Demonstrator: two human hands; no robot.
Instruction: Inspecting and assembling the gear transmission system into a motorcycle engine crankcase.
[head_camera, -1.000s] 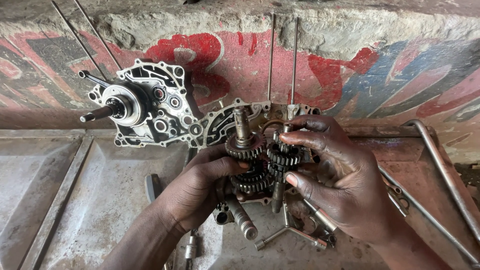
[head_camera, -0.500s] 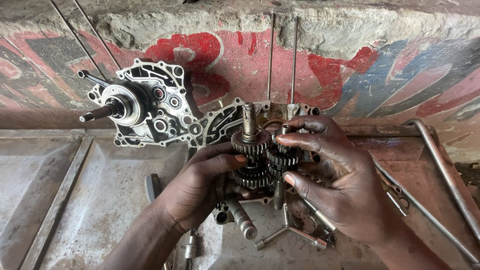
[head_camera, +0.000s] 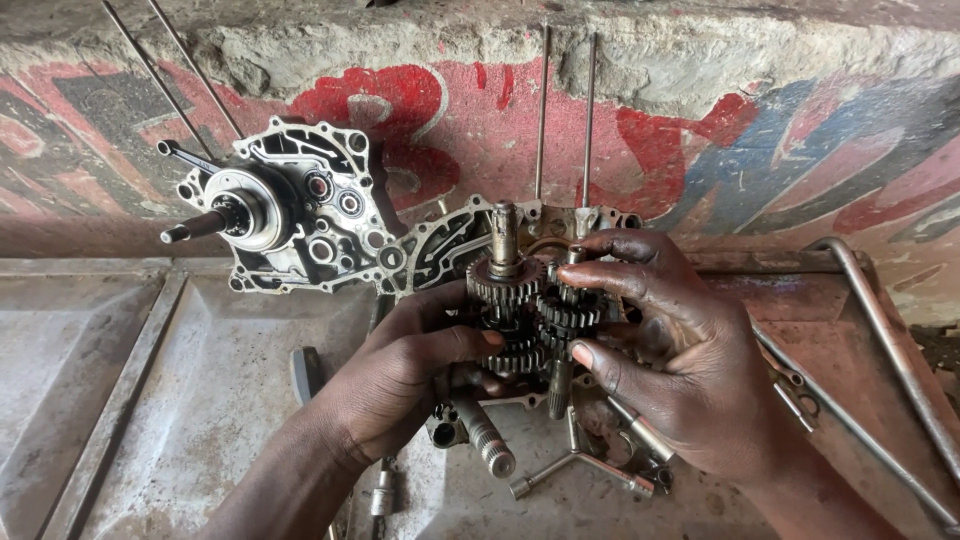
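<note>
My left hand (head_camera: 400, 385) and right hand (head_camera: 680, 370) both grasp the oily steel gear shafts (head_camera: 530, 310), toothed and round, held upright before the rough aluminium crankcase half (head_camera: 300, 215) on the dented metal tray (head_camera: 150, 400).

Gear shafts (head_camera: 530, 300): lower ends hidden behind left hand (head_camera: 405, 385) and right hand (head_camera: 690, 370). Both forearms: cut off at bottom edge. Bent pipe (head_camera: 890, 340): runs out at right edge.
</note>
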